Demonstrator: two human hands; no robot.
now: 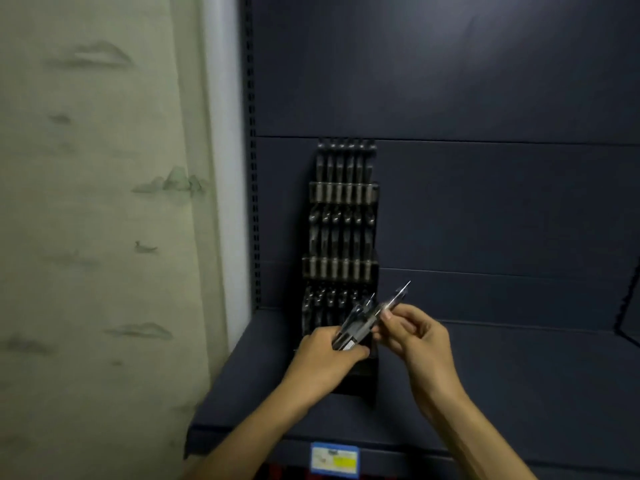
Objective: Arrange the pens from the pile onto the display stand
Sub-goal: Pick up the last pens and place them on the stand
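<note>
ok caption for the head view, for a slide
Left hand grips a bundle of pens; right hand pinches one pen before the display stand.

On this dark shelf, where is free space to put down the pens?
The dark blue shelf board is bare right of the black tiered display stand, up to the back panel. It is crowded before the stand, where the left hand and right hand hold clear pens.

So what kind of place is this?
Probably a shop aisle: a dark shelf with a price label on its edge, and a tiered display stand filled with pens.
</note>
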